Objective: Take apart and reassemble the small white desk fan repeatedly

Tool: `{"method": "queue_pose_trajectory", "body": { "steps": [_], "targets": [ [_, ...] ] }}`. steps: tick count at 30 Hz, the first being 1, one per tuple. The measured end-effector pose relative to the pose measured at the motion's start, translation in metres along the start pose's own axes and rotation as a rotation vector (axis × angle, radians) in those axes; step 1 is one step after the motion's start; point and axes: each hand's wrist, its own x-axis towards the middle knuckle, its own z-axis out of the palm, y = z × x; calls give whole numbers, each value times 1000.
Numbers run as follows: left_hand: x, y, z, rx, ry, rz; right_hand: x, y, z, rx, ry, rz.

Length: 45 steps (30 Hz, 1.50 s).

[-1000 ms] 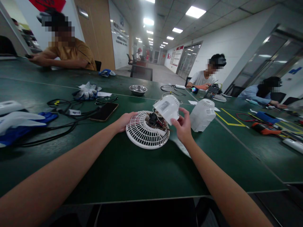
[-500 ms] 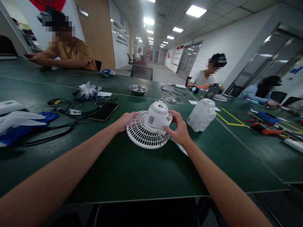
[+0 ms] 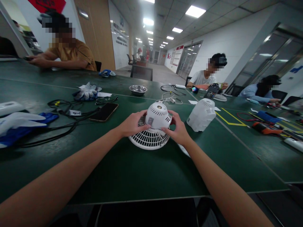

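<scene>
A white fan head lies grille-down on the green table, its rounded motor housing on top with vent slots and a small grey label. My left hand grips the housing from the left, thumb in front near the label. From the right, my right hand holds the same housing, thumb at its lower front edge. The far fingers of both hands are partly hidden. Part of a white piece shows beside my right forearm. Just to the right stands a white plastic fan base.
A metal bowl sits behind the fan, near a white cable. Leftward lie a phone, black cables and blue-white gloves. An orange multimeter is at right. Several people sit around the table.
My left hand has moved from the grille's left rim up onto the motor housing. The fan head has shifted slightly; my right hand stays on the housing.
</scene>
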Motion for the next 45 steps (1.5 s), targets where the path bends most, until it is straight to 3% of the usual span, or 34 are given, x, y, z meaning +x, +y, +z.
{"method": "queue_pose_trajectory", "body": {
  "steps": [4, 8, 16, 36, 45],
  "targets": [
    [2, 0, -6, 255, -111, 84, -1, 2, -1, 47, -35, -53],
    [3, -1, -9, 340, -187, 95, -3, 0, -2, 77, -74, -76],
    [1, -2, -10, 331, -213, 119, -3, -5, -2, 54, -45, -67],
    [1, -4, -7, 408, -232, 116, -3, -8, 4, 15, -109, -6],
    [0, 5, -5, 424, -223, 82, -2, -3, 6, -2, -75, 1]
  ]
}}
